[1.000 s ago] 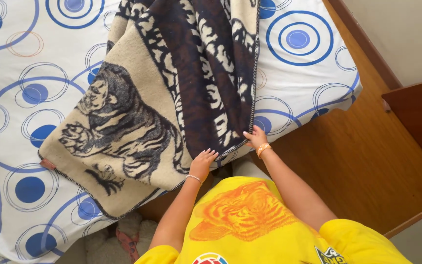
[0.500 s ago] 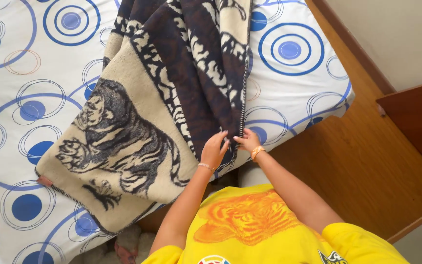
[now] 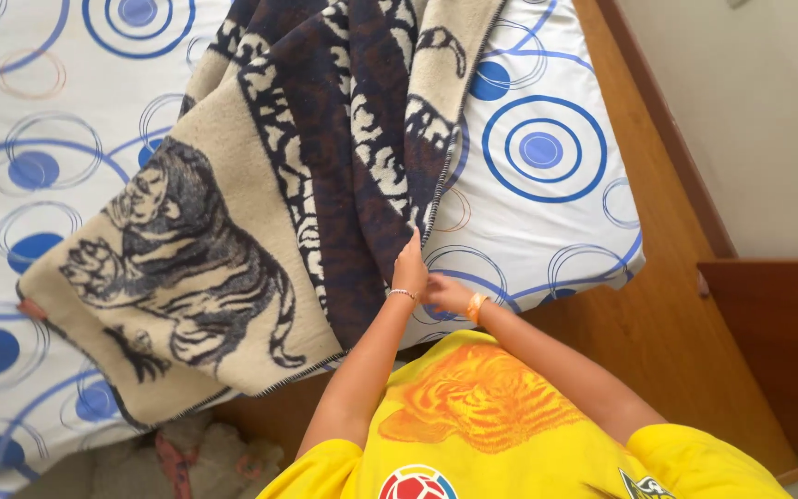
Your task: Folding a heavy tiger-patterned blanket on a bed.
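Note:
A beige and dark navy blanket [image 3: 233, 212] with tiger figures lies folded across a bed with a white sheet [image 3: 556, 203] printed with blue circles. My left hand [image 3: 410, 265], a thin bracelet on its wrist, grips the blanket's stitched dark edge near the bed's corner, fingers pointing up. My right hand [image 3: 447, 295], wearing an orange wristband, sits just below it at the same edge. Its fingertips are partly hidden behind my left wrist and seem to pinch the blanket.
A wooden bed frame [image 3: 644, 305] runs along the right beside a pale wall [image 3: 759, 120]. A dark wooden piece of furniture [image 3: 778, 351] stands at lower right. A fluffy rug or soft toy [image 3: 205, 457] lies on the floor at lower left. I wear a yellow shirt [image 3: 482, 425].
My hands have come together from slightly apart and moved up the blanket's edge. The left hand now stands above the right, and the blanket's corner is drawn inward.

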